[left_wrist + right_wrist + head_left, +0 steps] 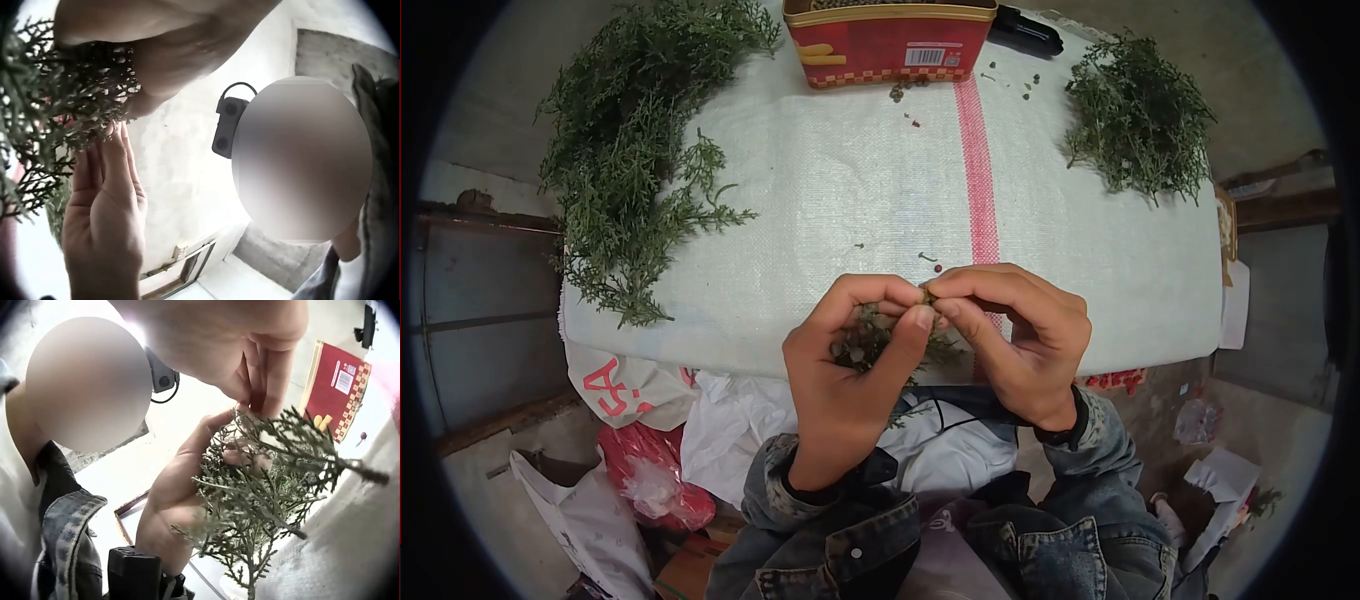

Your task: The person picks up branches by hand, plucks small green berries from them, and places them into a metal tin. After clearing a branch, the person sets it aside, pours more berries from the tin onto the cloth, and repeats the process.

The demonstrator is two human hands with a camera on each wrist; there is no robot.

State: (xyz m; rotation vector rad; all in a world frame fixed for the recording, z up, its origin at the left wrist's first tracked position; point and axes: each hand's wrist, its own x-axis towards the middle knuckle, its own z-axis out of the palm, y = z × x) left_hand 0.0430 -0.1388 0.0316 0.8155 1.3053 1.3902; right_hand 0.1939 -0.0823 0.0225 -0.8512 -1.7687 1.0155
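Note:
Over the near edge of the white woven sheet (880,180), my left hand (830,370) holds a scaly evergreen sprig (250,494). Its leafy part hangs below the fingers, partly hidden by the hand in the head view. My right hand (1035,345) meets the left at the fingertips. Thumb and forefinger of the right hand pinch a small brownish-green bit (927,297) at the sprig's upper end. Just beyond the fingertips, a small dark red berry-like ball (938,268) and a green scrap (927,256) lie on the sheet.
A large heap of evergreen branches (630,150) covers the left side, with a smaller pile (1140,115) at the far right. A red tin (890,50) of small bits stands at the back, beside a black object (1028,35). Bags (650,480) lie below the table's left edge.

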